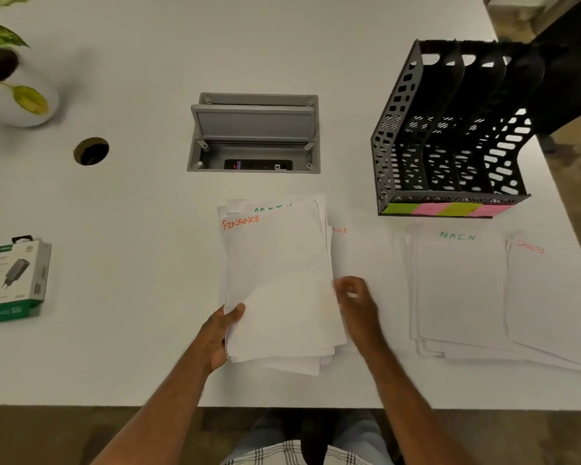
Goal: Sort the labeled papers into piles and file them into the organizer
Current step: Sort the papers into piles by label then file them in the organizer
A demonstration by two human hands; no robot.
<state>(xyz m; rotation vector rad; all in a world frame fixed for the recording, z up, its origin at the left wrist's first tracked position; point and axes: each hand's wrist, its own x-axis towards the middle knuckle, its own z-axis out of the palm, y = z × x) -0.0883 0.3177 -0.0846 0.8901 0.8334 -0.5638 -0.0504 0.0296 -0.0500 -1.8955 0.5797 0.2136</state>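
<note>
Near the front edge of the white tabletop [114,330], the person's left hand [217,333] grips a loose stack of papers [275,283], thumb on top at its near left corner. Its top sheet reads "FINANCE" in orange, and green lettering peeks out from a sheet behind. Just right of the stack, the right hand [358,305] is blurred, fingers curled at the stack's right edge; whether it pinches a sheet I cannot tell. Beneath that hand lies a sheet [359,250] whose visible orange letters end in "NCE". Further right sits the "ADMIN" pile [457,290], and beside it, overlapping its right side, a pile [550,297] labelled in orange. Behind these piles stands the black organizer [450,135], with green and pink sticky notes [446,209] along its front lip.
</note>
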